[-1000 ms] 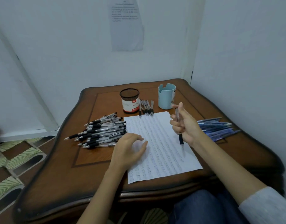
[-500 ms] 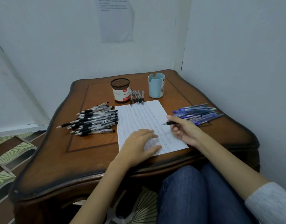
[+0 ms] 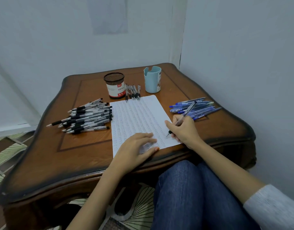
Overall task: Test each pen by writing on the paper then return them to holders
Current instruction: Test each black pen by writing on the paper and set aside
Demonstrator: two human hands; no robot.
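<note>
hands: right hand point(image 3: 184, 130) curled round a slim clear-barrelled pen point(image 3: 189, 109) with a black grip, its tip on the paper point(image 3: 136, 117) near the sheet's 4 o'clock corner. left hand point(image 3: 136, 150) has fingers straight and spread, pressing the sheet flat at 6 o'clock. paper: white, rectangular, rows of small marks. black-grip pens point(image 3: 88, 117): loose heap at 9 o'clock. blue pens point(image 3: 205, 111): heap at 3 o'clock. row of pens point(image 3: 133, 92) at 12 o'clock, between round dark mesh holder point(image 3: 114, 85) and smooth notched pale-blue holder point(image 3: 152, 80). table point(image 3: 76, 155): glossy brown wood, scalloped edge.
</note>
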